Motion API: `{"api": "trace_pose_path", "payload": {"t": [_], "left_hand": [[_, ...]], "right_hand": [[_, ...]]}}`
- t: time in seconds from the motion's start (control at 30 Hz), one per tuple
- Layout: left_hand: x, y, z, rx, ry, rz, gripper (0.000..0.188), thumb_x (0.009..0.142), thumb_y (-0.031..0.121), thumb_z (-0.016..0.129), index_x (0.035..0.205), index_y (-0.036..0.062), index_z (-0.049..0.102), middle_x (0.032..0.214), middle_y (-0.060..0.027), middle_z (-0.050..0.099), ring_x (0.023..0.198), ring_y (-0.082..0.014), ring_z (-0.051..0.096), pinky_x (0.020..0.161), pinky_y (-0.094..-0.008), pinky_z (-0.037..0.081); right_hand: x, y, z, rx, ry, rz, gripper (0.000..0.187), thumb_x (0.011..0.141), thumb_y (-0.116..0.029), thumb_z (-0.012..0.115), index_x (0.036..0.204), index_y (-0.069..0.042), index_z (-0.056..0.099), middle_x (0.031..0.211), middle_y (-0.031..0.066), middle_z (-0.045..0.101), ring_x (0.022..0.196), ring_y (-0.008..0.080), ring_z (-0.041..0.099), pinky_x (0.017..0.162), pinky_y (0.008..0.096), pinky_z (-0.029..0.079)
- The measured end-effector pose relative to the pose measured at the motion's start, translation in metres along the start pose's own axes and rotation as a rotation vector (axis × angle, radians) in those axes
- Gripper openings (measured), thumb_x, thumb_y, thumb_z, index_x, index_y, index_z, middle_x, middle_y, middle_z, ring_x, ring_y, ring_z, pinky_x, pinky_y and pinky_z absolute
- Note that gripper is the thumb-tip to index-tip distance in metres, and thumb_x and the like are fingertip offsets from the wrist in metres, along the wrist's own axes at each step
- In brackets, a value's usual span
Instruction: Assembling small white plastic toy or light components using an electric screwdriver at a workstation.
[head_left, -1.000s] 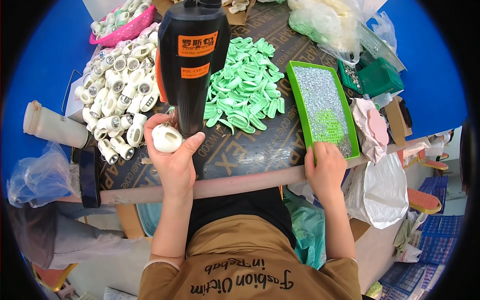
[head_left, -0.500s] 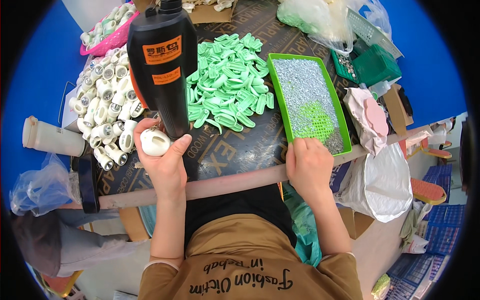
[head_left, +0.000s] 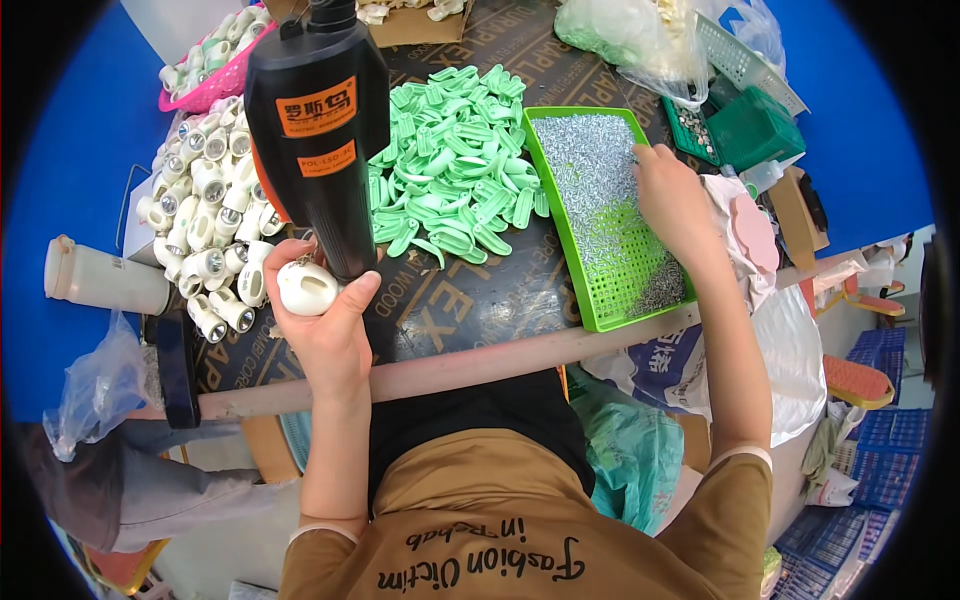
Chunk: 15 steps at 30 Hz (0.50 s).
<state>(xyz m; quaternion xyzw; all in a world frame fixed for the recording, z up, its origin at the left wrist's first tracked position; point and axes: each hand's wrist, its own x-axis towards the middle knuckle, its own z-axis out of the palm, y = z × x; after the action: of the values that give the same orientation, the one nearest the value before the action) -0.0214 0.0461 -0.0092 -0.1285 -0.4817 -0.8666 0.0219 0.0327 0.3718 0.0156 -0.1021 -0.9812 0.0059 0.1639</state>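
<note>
Black screwdriver (head_left: 318, 110) partly hiding flashlights (head_left: 211, 189), pink basket (head_left: 222, 83) beyond

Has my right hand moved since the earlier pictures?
Yes. Judged against the table's front edge, your right hand has moved farther away and slightly rightward, to the far half of the green tray.

2 orange labels (head_left: 318, 107) on screwdriver (head_left: 330, 200); lettering (head_left: 535, 562) on shirt (head_left: 480, 480), tabletop (head_left: 480, 290).
</note>
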Motion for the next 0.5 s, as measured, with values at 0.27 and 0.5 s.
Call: {"api": "trace_pose_path", "payload": {"t": [0.27,0.5], "left_hand": [[0.000,0.000,-0.004,-0.022,0.020,0.016,0.055,0.065,-0.015,0.065,0.109,0.0064,0.040,0.104,-0.0078,0.049,0.095,-0.0188,0.053,0.084,-0.0333,0.047],[-0.001,-0.001,-0.001,-0.005,0.019,0.003,0.055,0.064,-0.015,0.066,0.108,0.0066,0.041,0.104,-0.0072,0.049,0.094,-0.0170,0.053,0.082,-0.0290,0.046]], "right_hand": [[-0.018,-0.039,-0.007,0.306,-0.132,-0.131,0.026,0.082,-0.019,0.057,0.103,-0.003,0.052,0.096,0.0163,0.051,0.086,0.0343,0.054,0.075,0.0397,0.045],[-0.025,-0.038,-0.004,0.468,-0.205,-0.255,0.023,0.075,-0.003,0.060,0.097,-0.003,0.056,0.098,0.0117,0.052,0.090,0.0290,0.054,0.078,0.0340,0.044]]}}
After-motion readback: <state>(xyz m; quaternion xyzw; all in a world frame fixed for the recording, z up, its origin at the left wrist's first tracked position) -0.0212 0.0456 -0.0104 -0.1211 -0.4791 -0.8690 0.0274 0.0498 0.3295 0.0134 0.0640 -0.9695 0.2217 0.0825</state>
